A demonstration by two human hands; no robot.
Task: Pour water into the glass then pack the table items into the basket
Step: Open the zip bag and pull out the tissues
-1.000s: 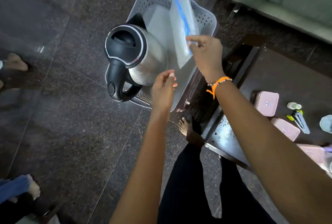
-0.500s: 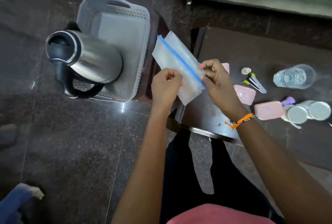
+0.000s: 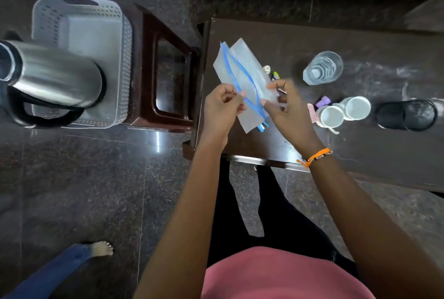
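A clear zip bag (image 3: 242,70) with a blue seal hangs over the left end of the dark table (image 3: 360,145). My left hand (image 3: 222,106) pinches one lip of its mouth and my right hand (image 3: 287,104) pinches the other, so the seal gapes apart. A glass of water (image 3: 323,68) stands on the table to the right. The steel kettle (image 3: 48,77) sits in the grey basket (image 3: 79,10) on a brown stool (image 3: 168,75) at the left.
Two white-capped jars (image 3: 343,111), a small purple item (image 3: 322,101), a pink case edge (image 3: 311,112) and a black mesh cup (image 3: 408,115) lie on the table to the right. Another person's foot (image 3: 102,248) is on the floor at lower left.
The bag has come from above the basket to over the table. My left hand has taken hold of it, and the seal now gapes between both hands.
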